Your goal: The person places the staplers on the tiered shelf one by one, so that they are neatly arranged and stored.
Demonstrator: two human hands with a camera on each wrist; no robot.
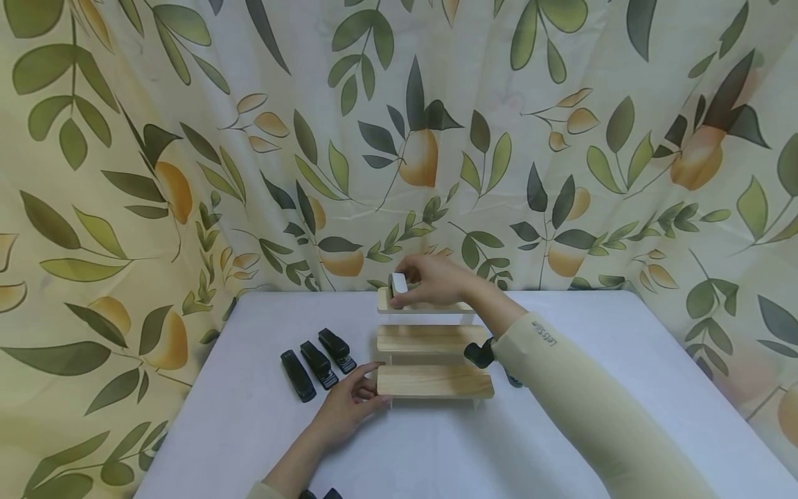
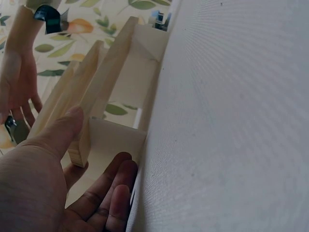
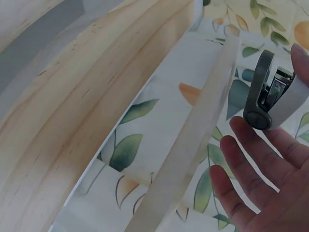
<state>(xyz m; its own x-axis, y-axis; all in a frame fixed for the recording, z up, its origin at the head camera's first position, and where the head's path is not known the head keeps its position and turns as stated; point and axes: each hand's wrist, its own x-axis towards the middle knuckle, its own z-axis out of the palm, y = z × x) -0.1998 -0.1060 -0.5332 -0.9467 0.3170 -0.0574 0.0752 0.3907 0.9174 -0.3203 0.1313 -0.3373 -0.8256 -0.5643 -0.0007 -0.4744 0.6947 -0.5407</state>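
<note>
Pinching a small stapler (image 1: 397, 283) in the right hand (image 1: 436, 278), thumb on one side and fingers on the other, so definitely a closed grip up there. Looks white on the thumb side and dark grey on the far half, with a bit of metal showing in between. Can see the lower fingers fanned out loosely below the pinch in the right wrist view. Hovering or resting right at the left end of the top step (image 1: 436, 309), directly under that grip; honestly can't tell whether touching the wood or just above it.

Gripping with the left hand (image 1: 346, 409) too: thumb and index finger round the left end of the bottom step (image 1: 436, 382), remaining fingers bent loosely underneath, near the white leg panel (image 2: 118, 130). Can spot the middle step (image 1: 430, 339) between the two grips.

Also got three black staplers (image 1: 320, 364) side by side on the white tablecloth (image 1: 249, 430), just left of the left hand and a little beyond. Can make out a pale yellow sleeve (image 1: 580, 395) behind the right grip, plus a black gadget (image 1: 480, 353) at that wrist. Hung with a leaf-and-fruit curtain (image 1: 399, 235) beyond both hands.
</note>
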